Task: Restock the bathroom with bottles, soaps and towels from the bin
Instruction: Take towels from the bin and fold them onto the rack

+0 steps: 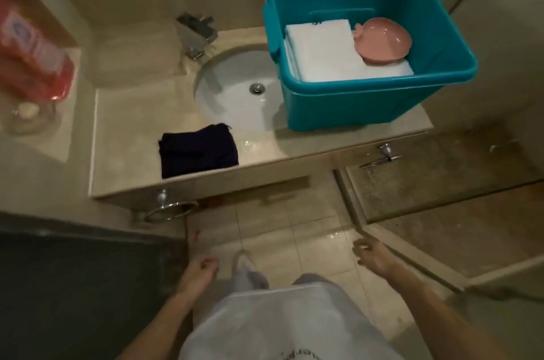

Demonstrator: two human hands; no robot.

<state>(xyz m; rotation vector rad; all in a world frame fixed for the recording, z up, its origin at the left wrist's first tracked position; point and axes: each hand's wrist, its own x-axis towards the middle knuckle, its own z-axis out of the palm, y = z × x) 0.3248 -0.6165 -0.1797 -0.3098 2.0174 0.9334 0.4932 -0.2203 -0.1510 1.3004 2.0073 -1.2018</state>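
— On the right end of the counter (126, 124), what stands there?

— A teal plastic bin (368, 100), rectangular with rounded corners. Its long axis runs left to right along the counter and its left end overlaps the rim of the sink (232, 94).

— And inside it?

— Folded white towels (323, 53) lie flat on the bottom. A round, smooth pink dish (382, 40) rests on them toward the back right, open side up.

— Anything out of the bin?

— A dark folded towel (198, 150), soft and roughly rectangular, lies at the counter's front edge just left of the sink, with its long side along that edge. On a ledge at far left stand a blurred reddish bottle (35, 56) and a pale soap bar (28, 110) in a clear dish.

— What about the hands?

— Both hang low over the tiled floor (309, 230), well apart from the bin. The left hand (200, 268) has its fingers loosely curled and holds nothing. The right hand (371, 255) is also empty, with its fingers relaxed and slightly bent, touching nothing.

— And the surfaces?

— The counter is glossy beige stone and the sink is a white oval bowl with a metal drain. An angular chrome faucet (195, 33) stands behind the sink, and a chrome towel ring (170, 208) hangs below the counter's front.
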